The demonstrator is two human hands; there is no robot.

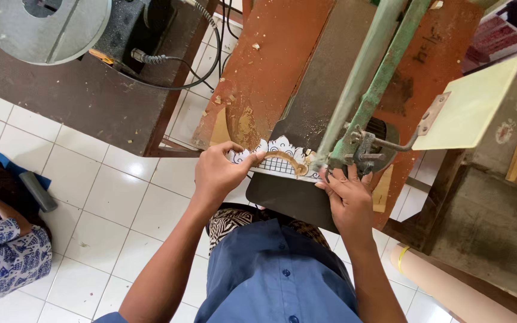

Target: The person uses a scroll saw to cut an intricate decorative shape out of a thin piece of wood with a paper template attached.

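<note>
My left hand grips the left end of a flat wooden piece with a black-and-white paper pattern glued on it, thumb on top. On its right end my right hand presses down, fingers spread flat. The piece lies on the dark saw table of a scroll saw. The saw's green arm reaches over it, and its blade clamp hangs just above my right fingers. A curved cut shows in the wood between my hands.
The orange-brown saw bench carries sawdust and chips. A second machine with a round metal disc and cables stands at the top left. A person in a blue patterned sleeve sits on the white tiled floor at left. A cardboard tube lies lower right.
</note>
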